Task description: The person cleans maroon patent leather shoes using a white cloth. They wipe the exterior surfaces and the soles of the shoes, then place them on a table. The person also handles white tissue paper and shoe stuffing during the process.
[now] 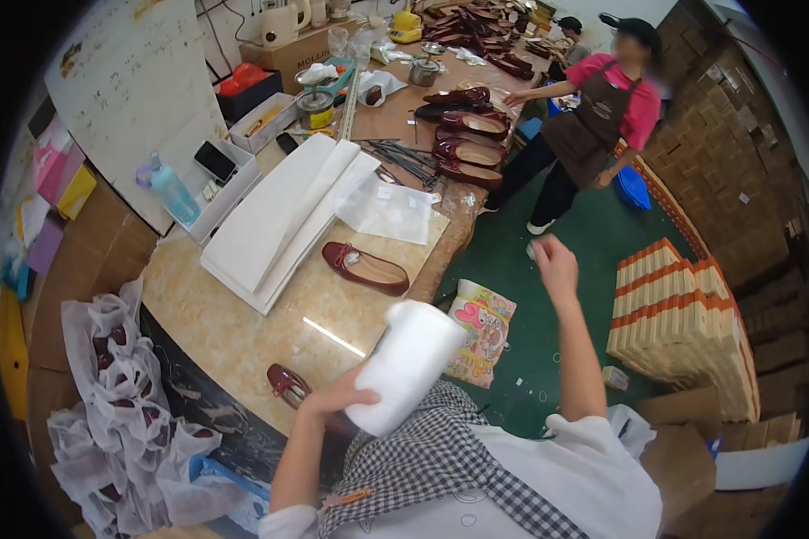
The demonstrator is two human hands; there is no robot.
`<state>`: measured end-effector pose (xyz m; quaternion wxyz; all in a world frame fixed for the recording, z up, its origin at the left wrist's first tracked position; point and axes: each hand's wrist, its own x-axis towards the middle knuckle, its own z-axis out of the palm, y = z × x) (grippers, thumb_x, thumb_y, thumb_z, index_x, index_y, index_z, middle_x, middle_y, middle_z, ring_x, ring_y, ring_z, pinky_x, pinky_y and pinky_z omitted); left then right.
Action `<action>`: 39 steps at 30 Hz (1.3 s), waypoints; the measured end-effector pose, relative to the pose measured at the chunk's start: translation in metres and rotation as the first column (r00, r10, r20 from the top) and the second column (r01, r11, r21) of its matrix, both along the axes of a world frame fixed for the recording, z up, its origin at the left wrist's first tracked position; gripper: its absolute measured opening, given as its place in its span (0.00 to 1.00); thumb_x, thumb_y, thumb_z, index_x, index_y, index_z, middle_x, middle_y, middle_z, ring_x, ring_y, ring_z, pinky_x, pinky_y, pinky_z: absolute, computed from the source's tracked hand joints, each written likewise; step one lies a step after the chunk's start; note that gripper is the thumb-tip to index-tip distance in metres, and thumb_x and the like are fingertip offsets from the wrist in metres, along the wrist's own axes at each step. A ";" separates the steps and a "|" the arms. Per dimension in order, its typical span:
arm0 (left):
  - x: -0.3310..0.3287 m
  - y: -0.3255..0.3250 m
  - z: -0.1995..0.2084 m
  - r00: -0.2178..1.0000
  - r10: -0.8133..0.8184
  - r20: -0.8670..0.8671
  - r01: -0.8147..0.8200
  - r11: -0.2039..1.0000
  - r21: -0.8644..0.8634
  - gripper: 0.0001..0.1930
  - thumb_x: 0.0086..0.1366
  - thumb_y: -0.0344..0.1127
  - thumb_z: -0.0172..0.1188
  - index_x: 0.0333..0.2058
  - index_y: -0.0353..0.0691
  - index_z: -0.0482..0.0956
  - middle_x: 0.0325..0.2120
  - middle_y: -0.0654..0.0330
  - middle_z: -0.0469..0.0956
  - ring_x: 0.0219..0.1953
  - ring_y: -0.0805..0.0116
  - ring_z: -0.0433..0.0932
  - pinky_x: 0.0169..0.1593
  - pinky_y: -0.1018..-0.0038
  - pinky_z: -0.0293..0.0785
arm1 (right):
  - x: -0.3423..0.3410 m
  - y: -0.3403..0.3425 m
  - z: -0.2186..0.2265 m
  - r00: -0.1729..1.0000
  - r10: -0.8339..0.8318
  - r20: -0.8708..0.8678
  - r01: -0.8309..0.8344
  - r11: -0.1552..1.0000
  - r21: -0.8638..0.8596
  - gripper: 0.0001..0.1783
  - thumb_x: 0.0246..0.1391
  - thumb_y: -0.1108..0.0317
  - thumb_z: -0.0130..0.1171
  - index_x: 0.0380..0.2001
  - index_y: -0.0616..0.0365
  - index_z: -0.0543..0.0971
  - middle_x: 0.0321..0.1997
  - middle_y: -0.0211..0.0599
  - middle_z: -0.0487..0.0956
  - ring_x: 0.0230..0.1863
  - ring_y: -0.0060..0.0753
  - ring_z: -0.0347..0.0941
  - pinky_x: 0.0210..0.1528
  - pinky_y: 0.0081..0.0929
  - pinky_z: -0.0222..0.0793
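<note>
My left hand grips a thick white roll, which is slightly blurred and held in front of my checked apron. Out over the green floor, my right hand is raised with its fingers curled together. A small pale bit shows at those fingertips, too blurred to name. One dark red flat shoe with a bow lies on the marble-patterned tabletop. Nearer to me, another dark red shoe is partly hidden behind my left hand and forearm.
White sheets and a clear plastic bag lie on the table. Several dark red shoes line its far right edge. A co-worker in a brown apron stands there. Cream stacks with orange bands stand right; wrapped shoes hang left.
</note>
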<state>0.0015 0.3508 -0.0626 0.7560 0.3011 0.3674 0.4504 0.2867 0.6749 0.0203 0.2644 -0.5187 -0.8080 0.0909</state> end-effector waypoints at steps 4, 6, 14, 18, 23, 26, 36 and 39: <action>-0.011 -0.052 -0.060 0.851 0.480 0.212 -0.424 0.867 -0.262 0.44 0.53 0.50 0.64 0.62 0.34 0.55 0.57 0.52 0.66 0.58 0.58 0.67 0.61 0.63 0.64 | 0.095 -0.019 -0.029 0.509 -0.046 0.860 0.465 0.855 -0.230 0.22 0.42 0.57 0.65 0.40 0.58 0.79 0.44 0.48 0.79 0.46 0.48 0.77 0.47 0.43 0.73; 0.003 -0.050 -0.052 0.636 0.718 0.282 -0.659 0.696 -0.286 0.43 0.54 0.52 0.62 0.61 0.33 0.56 0.56 0.51 0.67 0.58 0.55 0.68 0.61 0.60 0.65 | 0.043 -0.065 -0.012 0.901 0.054 0.430 0.109 0.932 -0.345 0.19 0.49 0.60 0.62 0.44 0.55 0.80 0.42 0.43 0.81 0.44 0.38 0.79 0.44 0.33 0.74; 0.019 -0.027 -0.006 0.560 0.827 0.053 -0.829 0.558 0.043 0.45 0.53 0.57 0.62 0.60 0.32 0.57 0.55 0.51 0.67 0.56 0.58 0.70 0.59 0.62 0.66 | -0.135 -0.203 0.003 0.630 0.494 -0.599 -0.777 0.394 -0.491 0.21 0.60 0.65 0.52 0.57 0.57 0.70 0.46 0.35 0.71 0.43 0.24 0.70 0.46 0.22 0.68; 0.025 -0.041 0.010 0.536 0.839 -0.096 -0.824 0.544 0.160 0.47 0.50 0.56 0.65 0.60 0.29 0.56 0.53 0.49 0.68 0.55 0.58 0.70 0.57 0.67 0.67 | -0.147 -0.210 -0.006 0.589 0.494 -0.639 -0.807 0.405 -0.430 0.27 0.58 0.61 0.55 0.57 0.63 0.68 0.46 0.39 0.72 0.41 0.28 0.71 0.44 0.26 0.69; 0.028 -0.059 0.009 0.563 0.801 -0.204 -0.749 0.598 0.286 0.47 0.52 0.61 0.63 0.57 0.27 0.60 0.53 0.49 0.69 0.54 0.60 0.70 0.56 0.67 0.67 | -0.159 -0.205 -0.004 0.536 0.304 -0.787 -0.822 -0.024 -0.569 0.35 0.54 0.61 0.61 0.61 0.63 0.61 0.57 0.41 0.68 0.56 0.30 0.66 0.55 0.27 0.64; 0.026 -0.064 0.003 0.615 0.754 -0.230 -0.694 0.657 0.294 0.44 0.56 0.64 0.58 0.55 0.27 0.63 0.52 0.49 0.70 0.54 0.60 0.71 0.56 0.66 0.67 | -0.161 -0.195 0.002 0.513 0.225 -0.828 -0.791 -0.251 -0.558 0.44 0.48 0.60 0.66 0.64 0.62 0.57 0.61 0.40 0.66 0.61 0.31 0.62 0.62 0.28 0.58; 0.025 -0.046 0.016 0.552 0.733 -0.399 -0.581 0.681 0.447 0.28 0.64 0.50 0.52 0.51 0.28 0.69 0.48 0.48 0.74 0.52 0.59 0.73 0.54 0.67 0.68 | -0.142 -0.195 0.025 0.504 0.232 -0.832 -0.787 -0.274 -0.553 0.45 0.41 0.64 0.71 0.61 0.60 0.60 0.58 0.38 0.69 0.60 0.30 0.63 0.62 0.31 0.59; 0.025 -0.041 0.017 0.552 0.707 -0.441 -0.608 0.704 0.367 0.25 0.62 0.43 0.56 0.51 0.28 0.69 0.48 0.49 0.74 0.51 0.59 0.73 0.54 0.67 0.68 | -0.136 -0.195 0.024 0.509 0.231 -0.829 -0.797 -0.237 -0.556 0.44 0.41 0.66 0.71 0.61 0.59 0.60 0.58 0.37 0.70 0.59 0.29 0.63 0.61 0.31 0.59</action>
